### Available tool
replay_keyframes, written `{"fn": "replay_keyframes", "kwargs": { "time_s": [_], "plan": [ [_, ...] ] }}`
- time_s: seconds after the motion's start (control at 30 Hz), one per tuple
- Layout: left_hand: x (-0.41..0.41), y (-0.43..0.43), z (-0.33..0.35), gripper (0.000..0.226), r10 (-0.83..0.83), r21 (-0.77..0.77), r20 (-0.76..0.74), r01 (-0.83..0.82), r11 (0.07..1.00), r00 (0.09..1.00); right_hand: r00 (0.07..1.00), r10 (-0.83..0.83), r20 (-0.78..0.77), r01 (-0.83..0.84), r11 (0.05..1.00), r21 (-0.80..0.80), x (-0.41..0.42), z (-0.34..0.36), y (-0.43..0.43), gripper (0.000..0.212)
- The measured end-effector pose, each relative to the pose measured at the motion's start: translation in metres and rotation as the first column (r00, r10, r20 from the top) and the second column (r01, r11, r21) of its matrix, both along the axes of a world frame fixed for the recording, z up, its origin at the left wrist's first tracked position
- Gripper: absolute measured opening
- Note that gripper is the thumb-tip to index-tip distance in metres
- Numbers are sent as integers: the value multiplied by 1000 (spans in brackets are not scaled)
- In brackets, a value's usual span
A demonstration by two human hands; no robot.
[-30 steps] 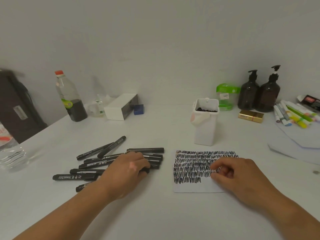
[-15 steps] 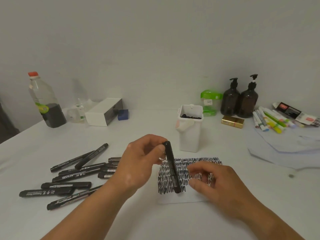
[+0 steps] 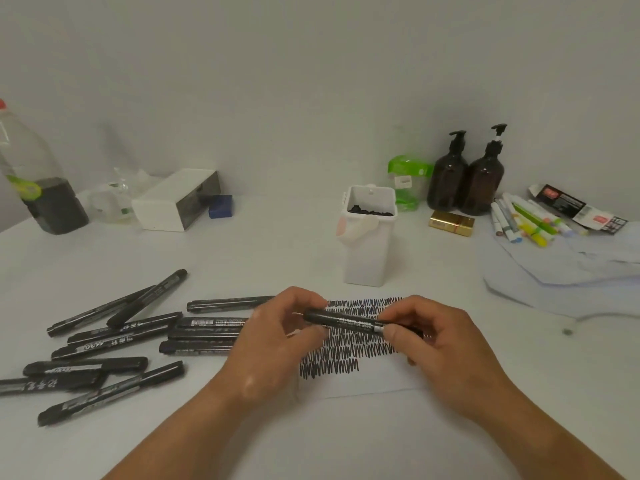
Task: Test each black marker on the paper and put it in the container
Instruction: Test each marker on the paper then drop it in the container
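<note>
A black marker (image 3: 349, 319) lies level between both hands, just above the scribbled paper (image 3: 363, 379). My left hand (image 3: 277, 337) grips its left end and my right hand (image 3: 440, 341) pinches its right end, where the cap is. Several more black markers (image 3: 138, 337) lie in a loose pile on the table to the left. The white container (image 3: 369, 251) stands behind the paper, with black marker ends showing inside it.
At the back right stand two brown pump bottles (image 3: 465, 178), a gold box (image 3: 451, 223) and a heap of coloured markers (image 3: 526, 221) on light paper. A white box (image 3: 173, 202) and a dark-filled plastic bottle (image 3: 38, 181) stand at the back left.
My left hand lifted one marker out of the pile and brought it over the paper. It turned from upright to level, and my right hand has taken hold of its right end.
</note>
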State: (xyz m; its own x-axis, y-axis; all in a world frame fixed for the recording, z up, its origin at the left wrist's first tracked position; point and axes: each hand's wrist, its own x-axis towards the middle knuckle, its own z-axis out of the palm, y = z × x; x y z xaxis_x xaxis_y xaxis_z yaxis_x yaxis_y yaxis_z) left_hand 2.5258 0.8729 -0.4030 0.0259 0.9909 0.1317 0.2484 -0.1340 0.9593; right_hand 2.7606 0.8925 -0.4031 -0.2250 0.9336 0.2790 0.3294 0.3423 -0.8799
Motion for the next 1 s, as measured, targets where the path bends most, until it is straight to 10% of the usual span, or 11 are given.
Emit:
{"fn": "replay_keyframes", "kwargs": {
  "time_s": [0.27, 1.0],
  "plan": [
    [20, -15, 2, 19, 7, 340, -529, 204, 918, 849, 967, 39, -253, -74, 989, -131, -10, 4, -5, 11],
    [27, -21, 3, 34, -181, 207, -570, 353, 913, 801, 916, 215, -339, -296, 933, -207, -23, -1, -14, 24]
  ]
}}
